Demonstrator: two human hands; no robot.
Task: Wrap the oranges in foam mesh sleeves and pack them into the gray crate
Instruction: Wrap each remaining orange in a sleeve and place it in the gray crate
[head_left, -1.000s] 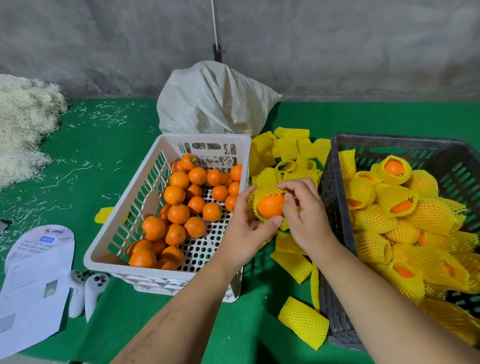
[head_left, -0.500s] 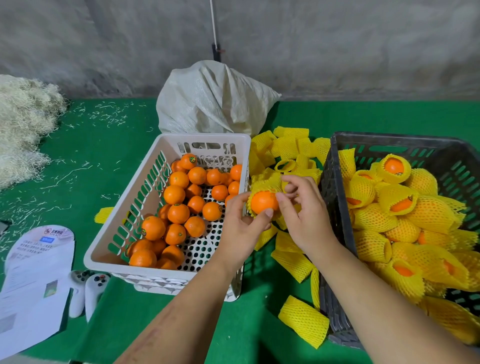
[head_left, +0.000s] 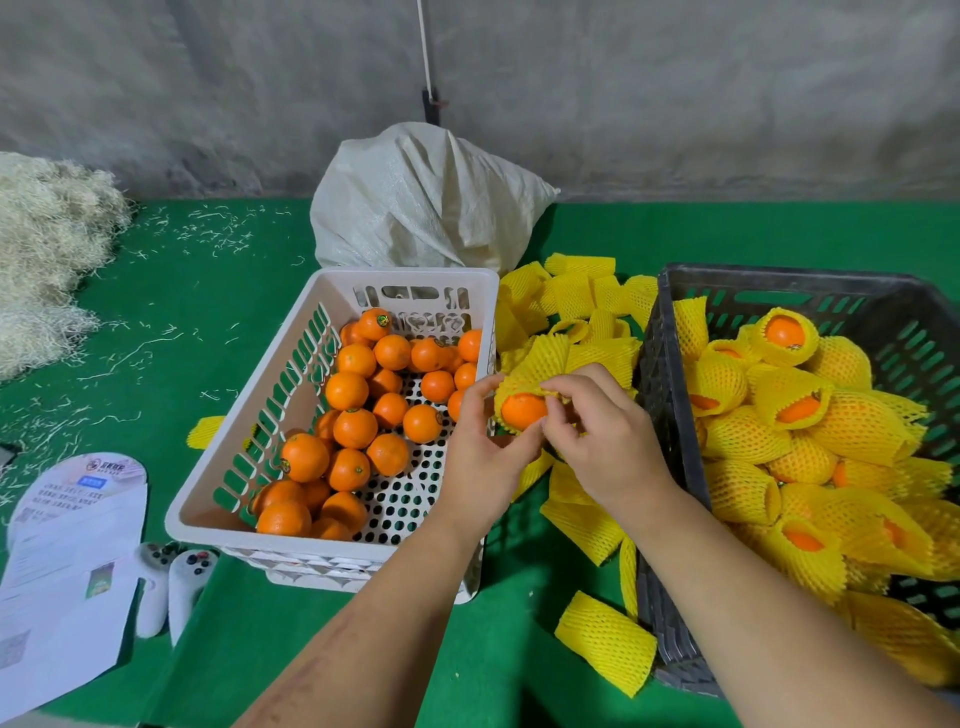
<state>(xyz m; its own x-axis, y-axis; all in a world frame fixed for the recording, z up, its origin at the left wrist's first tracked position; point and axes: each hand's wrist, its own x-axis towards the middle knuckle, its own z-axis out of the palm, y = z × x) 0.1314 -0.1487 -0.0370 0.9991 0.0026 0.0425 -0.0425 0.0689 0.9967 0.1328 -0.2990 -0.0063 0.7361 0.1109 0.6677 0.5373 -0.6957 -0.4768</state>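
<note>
Both hands at work just left of the gray plastic crate (head_left: 670, 332): left hand (head_left: 480, 457) cradles the round orange (head_left: 522, 410), right hand (head_left: 597, 431) pinches the yellow foam mesh sleeve (head_left: 545, 358). Risk: a slack pinch lets the half-covered fruit slip out.

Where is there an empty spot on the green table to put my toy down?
Bare green cloth lies between the pale straw pile and the white plastic crate, with only stray strands. Another patch sits in front of that crate. It is crowded between it and the gray plastic crate, where loose yellow foam mesh sleeves pile up.
</note>
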